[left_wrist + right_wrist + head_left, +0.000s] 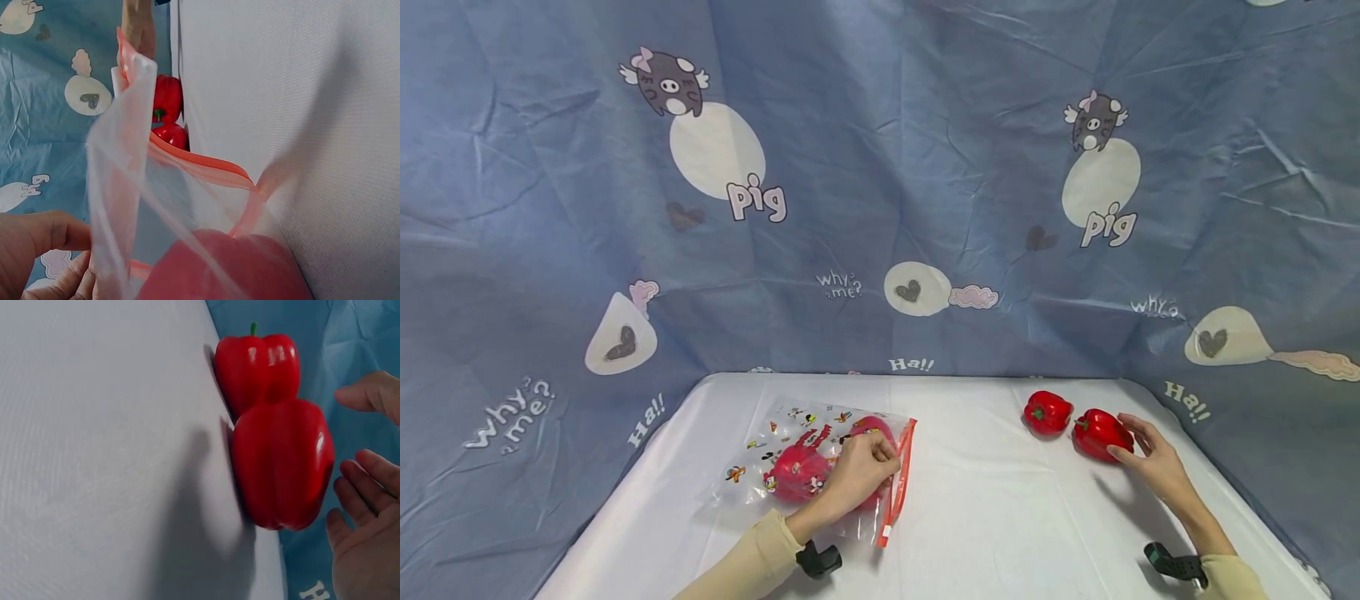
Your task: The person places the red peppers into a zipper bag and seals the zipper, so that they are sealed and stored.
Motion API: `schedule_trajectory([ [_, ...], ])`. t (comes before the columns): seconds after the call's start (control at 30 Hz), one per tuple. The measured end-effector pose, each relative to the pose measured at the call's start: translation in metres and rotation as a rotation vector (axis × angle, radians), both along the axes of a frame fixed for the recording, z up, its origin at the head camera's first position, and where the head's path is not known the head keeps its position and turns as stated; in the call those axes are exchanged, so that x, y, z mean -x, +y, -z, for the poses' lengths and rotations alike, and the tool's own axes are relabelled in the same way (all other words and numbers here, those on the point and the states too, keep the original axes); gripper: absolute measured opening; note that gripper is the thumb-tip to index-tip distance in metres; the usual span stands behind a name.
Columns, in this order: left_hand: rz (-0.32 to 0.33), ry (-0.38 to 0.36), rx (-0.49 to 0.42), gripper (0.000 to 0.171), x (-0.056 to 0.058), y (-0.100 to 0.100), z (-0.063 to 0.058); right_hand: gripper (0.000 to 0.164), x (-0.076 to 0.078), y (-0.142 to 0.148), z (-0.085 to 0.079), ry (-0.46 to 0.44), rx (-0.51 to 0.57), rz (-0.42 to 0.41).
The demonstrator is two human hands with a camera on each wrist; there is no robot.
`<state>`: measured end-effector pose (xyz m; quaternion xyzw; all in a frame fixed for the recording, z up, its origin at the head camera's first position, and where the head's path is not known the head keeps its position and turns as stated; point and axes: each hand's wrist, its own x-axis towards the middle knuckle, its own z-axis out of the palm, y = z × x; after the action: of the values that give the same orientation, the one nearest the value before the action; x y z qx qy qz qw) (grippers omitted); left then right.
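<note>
In the head view my left hand (862, 468) pinches the upper film of a clear zip bag (760, 446) printed with small cartoon figures. The bag's red zip edge (904, 467) faces right, and the left wrist view shows its mouth standing apart. Through the film show red peppers (797, 473), partly covered by my hand. My right hand (1157, 462) is at the right side of a red bell pepper (1099, 433), thumb and fingers spread around it; the right wrist view shows a gap between fingers (362, 487) and pepper. A second red bell pepper (259, 369) lies beside it.
All of this lies on a white-covered table (985, 500). Behind and at both sides hangs a blue printed cloth (850, 167), meeting the table's far edge. Dark wrist cameras (818, 560) are strapped to both wrists.
</note>
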<state>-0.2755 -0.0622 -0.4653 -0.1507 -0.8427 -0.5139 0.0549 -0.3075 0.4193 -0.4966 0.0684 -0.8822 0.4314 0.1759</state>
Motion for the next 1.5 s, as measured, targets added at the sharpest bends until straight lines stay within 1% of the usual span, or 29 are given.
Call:
schedule_trajectory([
  [0.23, 0.002, 0.011, 0.006, 0.007, 0.0, 0.0, 0.0, 0.074, 0.003, 0.002, 0.007, -0.074, 0.001, 0.047],
  [0.43, 0.008, -0.008, -0.005, 0.008, -0.001, -0.001, -0.002, 0.079, 0.008, 0.006, 0.012, -0.135, 0.019, 0.048],
  [0.53, 0.004, -0.021, -0.007, 0.008, -0.001, -0.001, -0.002, 0.079, 0.011, 0.008, 0.015, -0.181, 0.014, 0.058],
  [0.67, 0.002, -0.011, 0.001, 0.007, -0.001, 0.0, -0.002, 0.079, 0.013, 0.011, 0.018, -0.25, -0.011, 0.083],
  [0.73, 0.005, -0.008, 0.003, 0.008, -0.001, -0.001, -0.001, 0.079, 0.012, 0.012, 0.019, -0.268, -0.018, 0.089],
  [0.93, 0.002, 0.007, 0.01, 0.009, 0.0, -0.001, -0.001, 0.079, 0.013, 0.013, 0.021, -0.268, -0.013, 0.089],
  [1.13, 0.001, 0.011, 0.003, 0.007, 0.0, 0.0, -0.002, 0.082, 0.014, 0.013, 0.023, -0.274, -0.044, 0.114],
  [1.27, 0.001, 0.004, 0.005, 0.007, 0.0, -0.001, -0.001, 0.084, 0.013, 0.011, 0.021, -0.297, -0.037, 0.133],
  [1.37, 0.004, -0.018, -0.003, 0.007, -0.001, -0.001, -0.002, 0.084, 0.01, 0.008, 0.019, -0.302, -0.031, 0.145],
  [1.5, 0.015, -0.038, -0.023, 0.007, -0.001, -0.001, -0.002, 0.079, 0.007, 0.005, 0.018, -0.263, -0.031, 0.151],
])
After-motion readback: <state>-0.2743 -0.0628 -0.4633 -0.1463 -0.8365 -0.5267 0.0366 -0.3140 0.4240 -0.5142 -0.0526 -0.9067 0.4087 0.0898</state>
